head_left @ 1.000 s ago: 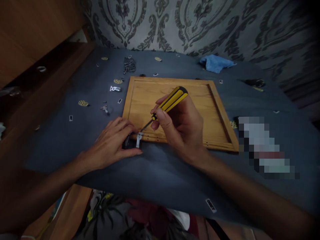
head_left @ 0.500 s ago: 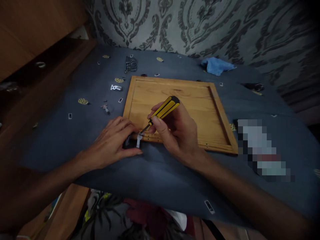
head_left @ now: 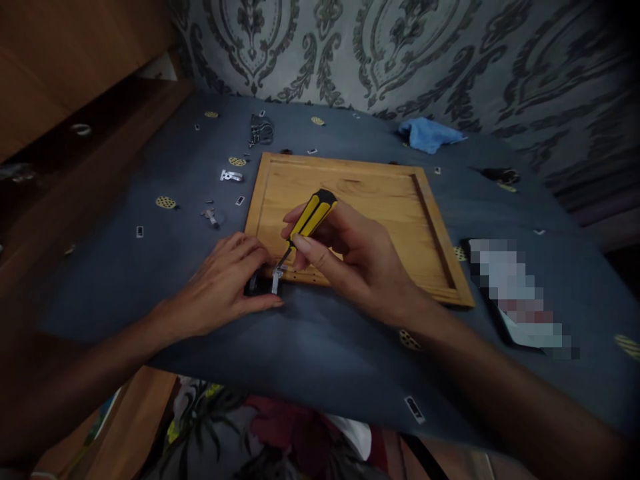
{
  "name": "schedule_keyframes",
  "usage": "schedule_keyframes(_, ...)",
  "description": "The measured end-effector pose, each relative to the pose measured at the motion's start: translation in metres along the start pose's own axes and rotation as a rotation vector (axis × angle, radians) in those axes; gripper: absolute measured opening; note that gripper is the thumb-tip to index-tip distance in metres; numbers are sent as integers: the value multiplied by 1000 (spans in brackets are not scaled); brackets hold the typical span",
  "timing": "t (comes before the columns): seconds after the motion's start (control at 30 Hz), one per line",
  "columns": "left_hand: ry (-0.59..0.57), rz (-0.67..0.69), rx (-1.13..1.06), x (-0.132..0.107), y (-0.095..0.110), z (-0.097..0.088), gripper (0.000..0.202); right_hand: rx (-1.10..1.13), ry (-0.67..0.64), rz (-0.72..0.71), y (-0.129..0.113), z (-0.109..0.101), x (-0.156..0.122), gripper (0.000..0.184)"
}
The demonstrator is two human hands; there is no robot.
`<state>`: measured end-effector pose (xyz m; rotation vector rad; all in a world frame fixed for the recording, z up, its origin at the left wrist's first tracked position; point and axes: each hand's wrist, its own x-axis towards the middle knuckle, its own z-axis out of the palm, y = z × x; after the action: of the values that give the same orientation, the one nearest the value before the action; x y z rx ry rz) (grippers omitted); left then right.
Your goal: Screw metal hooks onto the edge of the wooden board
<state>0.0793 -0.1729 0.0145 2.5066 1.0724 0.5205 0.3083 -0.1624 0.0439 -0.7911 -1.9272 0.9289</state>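
Note:
A wooden cabinet door panel (head_left: 380,200) lies flat on a blue cloth-covered table (head_left: 150,280). At its near left corner sits a small metal hinge (head_left: 275,279). My left hand (head_left: 225,287) is closed around the hinge, pressing it against the panel's edge. My right hand (head_left: 360,260) grips a yellow-and-black screwdriver (head_left: 307,223), tilted steeply, its tip resting on the hinge. A row of small holes shows in the panel edge beside the hinge.
Loose metal fittings (head_left: 231,176), small screws (head_left: 210,215) and round yellow discs (head_left: 165,202) are scattered on the cloth to the left. A crumpled blue rag (head_left: 427,133) lies at the back. A blurred flat object (head_left: 515,293) sits at the right. Patterned wallpaper stands behind.
The screwdriver has swung more upright and its handle moved left and down toward the hinge. My right hand followed it. My left hand has stayed on the hinge.

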Motion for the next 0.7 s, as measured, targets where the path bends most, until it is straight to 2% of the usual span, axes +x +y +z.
schedule_keyframes(0.1, 5, 5, -6, 0, -1, 1, 44, 69, 22, 32, -6, 4, 2, 26)
schedule_keyframes(0.17, 25, 7, -17, 0, -2, 3, 44, 40, 40, 29, -7, 8, 4, 27)
schedule_keyframes(0.33, 61, -9, -41, -1, -3, 6, 50, -173, 138, -140, 0, 16, 13, 37)
schedule_keyframes(0.43, 67, -13, -35, -1, -2, 6, 51, -235, 119, -174, 3, 15, 16, 36)
schedule_keyframes(0.7, 63, 40, -19, -1, -3, 4, 47, -272, 33, -130, 0, 0, 17, 30)
